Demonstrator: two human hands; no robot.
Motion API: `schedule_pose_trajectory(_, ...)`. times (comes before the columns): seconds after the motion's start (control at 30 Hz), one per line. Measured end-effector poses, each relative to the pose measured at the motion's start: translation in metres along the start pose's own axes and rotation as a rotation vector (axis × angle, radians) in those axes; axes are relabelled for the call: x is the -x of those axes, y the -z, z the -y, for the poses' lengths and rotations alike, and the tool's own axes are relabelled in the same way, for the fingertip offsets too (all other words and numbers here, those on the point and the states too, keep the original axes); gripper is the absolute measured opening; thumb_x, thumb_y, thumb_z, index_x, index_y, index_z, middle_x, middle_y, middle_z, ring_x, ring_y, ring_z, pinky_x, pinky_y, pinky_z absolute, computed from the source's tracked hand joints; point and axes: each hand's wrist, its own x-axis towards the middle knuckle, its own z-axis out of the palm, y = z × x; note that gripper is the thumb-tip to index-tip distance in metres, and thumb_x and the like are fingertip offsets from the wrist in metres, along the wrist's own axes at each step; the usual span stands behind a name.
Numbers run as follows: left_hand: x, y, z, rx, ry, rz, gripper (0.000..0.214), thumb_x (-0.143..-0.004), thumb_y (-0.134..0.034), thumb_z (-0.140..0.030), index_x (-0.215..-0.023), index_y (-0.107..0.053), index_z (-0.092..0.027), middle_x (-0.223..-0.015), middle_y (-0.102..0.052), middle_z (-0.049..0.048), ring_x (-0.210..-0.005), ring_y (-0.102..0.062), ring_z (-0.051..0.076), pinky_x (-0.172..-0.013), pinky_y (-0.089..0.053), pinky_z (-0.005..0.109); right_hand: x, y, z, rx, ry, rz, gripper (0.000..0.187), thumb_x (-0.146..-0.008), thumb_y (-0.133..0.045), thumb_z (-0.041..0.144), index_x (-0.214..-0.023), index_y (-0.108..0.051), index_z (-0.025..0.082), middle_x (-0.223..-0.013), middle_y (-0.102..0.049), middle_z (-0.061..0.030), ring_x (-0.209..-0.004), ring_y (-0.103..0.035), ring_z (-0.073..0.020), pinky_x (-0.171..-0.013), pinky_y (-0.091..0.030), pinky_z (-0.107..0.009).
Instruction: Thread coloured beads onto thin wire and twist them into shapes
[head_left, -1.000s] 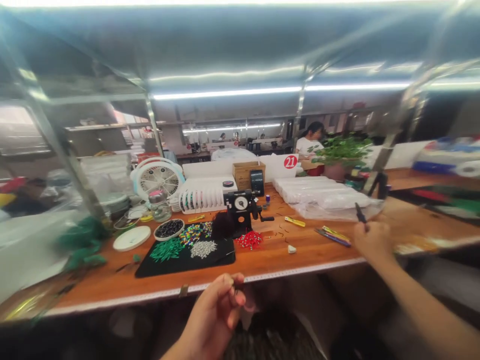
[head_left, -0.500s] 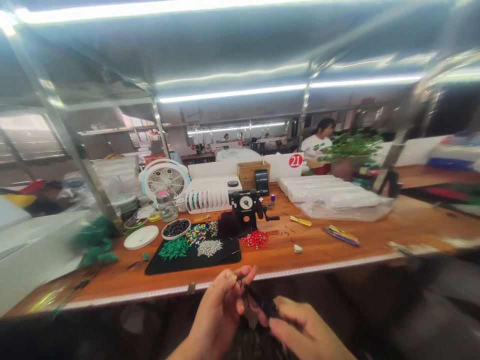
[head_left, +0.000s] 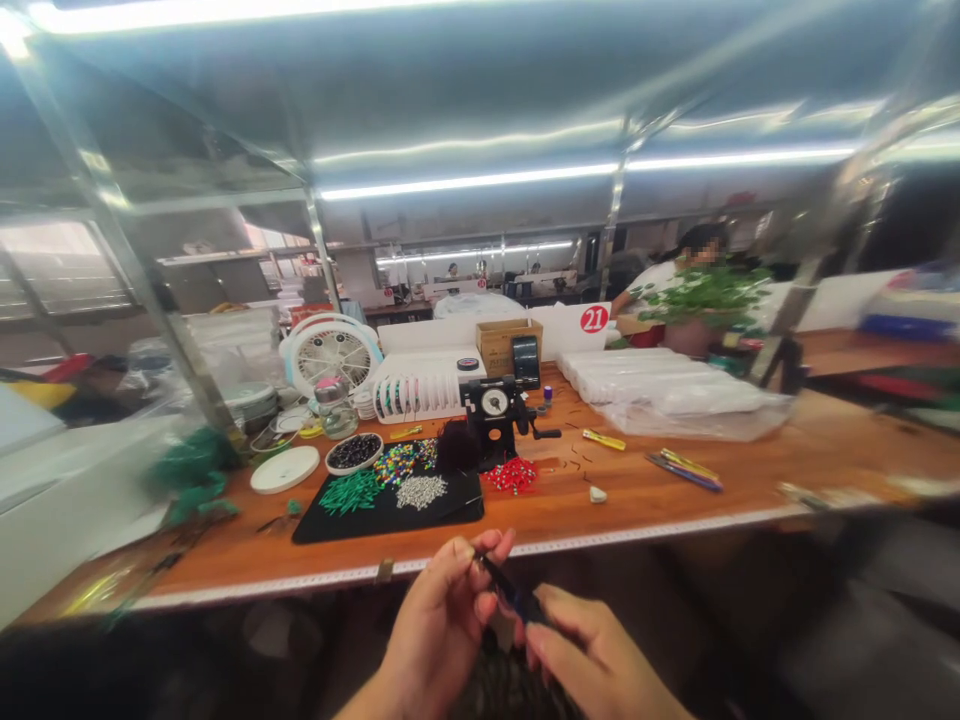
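My left hand (head_left: 442, 610) is in front of the bench edge, its thumb and finger pinched together. What sits in that pinch is too small to make out. My right hand (head_left: 581, 645) grips a dark, narrow-tipped hand tool (head_left: 517, 598), whose exact kind is unclear. The tool's tip reaches the left fingertips. Beyond the hands lies a black mat (head_left: 319, 528) bearing green slender pieces (head_left: 351, 493), silver beads (head_left: 421, 491) and multicoloured beads (head_left: 394, 464). A heap of small red pieces (head_left: 512, 475) rests beside the mat.
Behind the mat stands a black hand-cranked device (head_left: 495, 405) with a dial. A dish of black beads (head_left: 354, 453), a white lid (head_left: 285, 470), a fan (head_left: 330, 358) and a glass jar (head_left: 335, 410) are leftward. Wrapped white rolls (head_left: 667, 390) and pens (head_left: 684, 470) lie rightward.
My right hand has shifted slightly left, bringing the dark tool's tip up to my left fingertips. My left hand keeps its pinch. A person in the background has moved right, behind the plant.
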Motion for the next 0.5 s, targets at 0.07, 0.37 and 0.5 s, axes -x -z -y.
schedule_pose_trajectory(0.07, 0.001, 0.001, -0.004, -0.11, -0.055, 0.045, 0.013, -0.072, -0.067, -0.015, -0.061, -0.06, -0.014, -0.095, -0.067, 0.0084, -0.102, -0.061, 0.024, -0.056, -0.048, 0.02, 0.001, 0.003, 0.001, 0.071, 0.055, 0.006, 0.03, -0.089, -0.043, 0.037, -0.072, -0.056, 0.017, -0.071, -0.051, -0.0018, -0.067, -0.047, -0.014, -0.063, -0.038, -0.024)
schedule_pose_trajectory(0.37, 0.012, 0.005, -0.02, -0.517, -0.074, 0.109, 0.02, -0.076, -0.062, -0.021, -0.092, -0.071, -0.015, -0.112, -0.065, 0.0121, -0.106, -0.058, 0.026, -0.086, -0.046, 0.031, 0.011, 0.022, 0.011, 0.335, 0.233, 0.108, 0.028, -0.088, -0.041, 0.028, -0.064, -0.05, 0.017, -0.071, -0.05, -0.0035, -0.066, -0.047, -0.0135, -0.061, -0.04, -0.024)
schedule_pose_trajectory(0.5, 0.013, 0.002, -0.018, -0.468, -0.056, 0.105, 0.019, -0.074, -0.063, -0.021, -0.089, -0.072, -0.014, -0.109, -0.066, 0.0127, -0.1, -0.061, 0.025, -0.083, -0.046, 0.031, 0.013, 0.025, 0.008, 0.419, 0.264, 0.104, 0.024, -0.088, -0.042, 0.023, -0.066, -0.05, 0.017, -0.069, -0.049, -0.0031, -0.064, -0.048, -0.0126, -0.06, -0.04, -0.023)
